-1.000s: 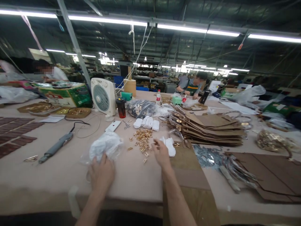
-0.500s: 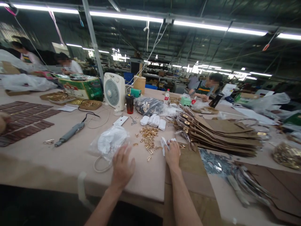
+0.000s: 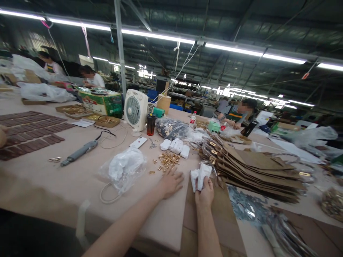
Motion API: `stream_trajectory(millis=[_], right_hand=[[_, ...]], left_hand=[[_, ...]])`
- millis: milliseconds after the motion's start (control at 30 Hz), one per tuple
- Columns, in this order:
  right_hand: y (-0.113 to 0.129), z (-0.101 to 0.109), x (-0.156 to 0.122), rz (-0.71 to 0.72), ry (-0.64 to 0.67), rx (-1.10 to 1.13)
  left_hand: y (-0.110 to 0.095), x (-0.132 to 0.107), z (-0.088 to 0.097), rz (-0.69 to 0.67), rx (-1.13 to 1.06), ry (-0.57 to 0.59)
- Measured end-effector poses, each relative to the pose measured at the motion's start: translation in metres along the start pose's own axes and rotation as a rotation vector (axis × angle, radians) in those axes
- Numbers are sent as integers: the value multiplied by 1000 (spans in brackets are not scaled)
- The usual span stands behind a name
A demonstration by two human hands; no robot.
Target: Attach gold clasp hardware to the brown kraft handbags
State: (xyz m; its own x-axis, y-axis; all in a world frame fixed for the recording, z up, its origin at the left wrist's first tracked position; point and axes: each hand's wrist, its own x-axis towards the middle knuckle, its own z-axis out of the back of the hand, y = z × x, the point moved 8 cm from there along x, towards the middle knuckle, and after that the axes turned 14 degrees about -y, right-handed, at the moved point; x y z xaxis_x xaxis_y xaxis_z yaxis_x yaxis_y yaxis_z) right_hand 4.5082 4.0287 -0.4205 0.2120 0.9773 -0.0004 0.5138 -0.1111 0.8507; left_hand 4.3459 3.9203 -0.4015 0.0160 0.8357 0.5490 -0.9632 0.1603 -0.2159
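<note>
On the near part of the table [image 3: 166, 221], your right hand [image 3: 205, 195] grasps a pair of white packets [image 3: 204, 174], the far ends projecting beyond your fingers, above a brown sheet [image 3: 227, 217]. Judged by their creased, papery look, the packets are probably light and soft, with a wrapping that could crumple or tear; a gentle pinch across the lower half, much as you have it, should serve better than a hard squeeze. What the wrapping contains cannot be told.

Your left hand [image 3: 171, 182] lies left of the packets and apart from them, palm down, fingers spread, grasping nothing visible; anything beneath the palm is hidden. Left of this hand rests a clear bag [image 3: 125, 167] with white contents, likely slack and slick, easiest to take by a gathered fold.

Just beyond your left fingertips spreads a heap of gold buckles [image 3: 168, 160], apparently stiff metal and perhaps slippery, best picked singly by the edges. Past the heap sit small white bundles [image 3: 175, 145], near a phone [image 3: 138, 142]. Right of your right hand, and beyond it, lies a stack of brown pieces [image 3: 257, 167]; farther back stands a fan [image 3: 136, 110].
</note>
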Motion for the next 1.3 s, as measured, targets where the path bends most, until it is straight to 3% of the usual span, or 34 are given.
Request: stream_trajectory(millis=[200, 367, 567, 700, 767, 833, 933, 1033, 1100, 1200, 1300], right_hand=[[-11, -20, -21, -276, 75, 96], [-12, -34, -36, -270, 162, 79], [-16, -41, -44, -235, 249, -18], [-17, -44, -47, -269, 268, -47], [-18, -45, -48, -296, 276, -51], [-19, -47, -49, -312, 302, -62], [-21, -50, -53, -287, 375, -116], [-25, -53, -63, -271, 480, -191], [-31, -54, -74, -312, 551, -234], [-38, -56, -90, -361, 629, -279], [-37, -58, -95, -277, 657, -316]], left_hand=[[44, 36, 4, -19, 194, -112], [78, 51, 7, 16, 305, -184], [111, 61, -5, 246, 345, -114], [94, 54, 5, 226, 263, -173], [72, 43, 19, 178, 99, -270], [52, 27, 35, 215, -163, -390], [36, -6, 39, 495, -750, -513], [17, -37, 21, 775, -1234, -469], [10, -56, 17, 895, -1340, -489], [11, -80, 23, 1011, -1325, -607], [14, -93, 32, 1040, -1254, -665]])
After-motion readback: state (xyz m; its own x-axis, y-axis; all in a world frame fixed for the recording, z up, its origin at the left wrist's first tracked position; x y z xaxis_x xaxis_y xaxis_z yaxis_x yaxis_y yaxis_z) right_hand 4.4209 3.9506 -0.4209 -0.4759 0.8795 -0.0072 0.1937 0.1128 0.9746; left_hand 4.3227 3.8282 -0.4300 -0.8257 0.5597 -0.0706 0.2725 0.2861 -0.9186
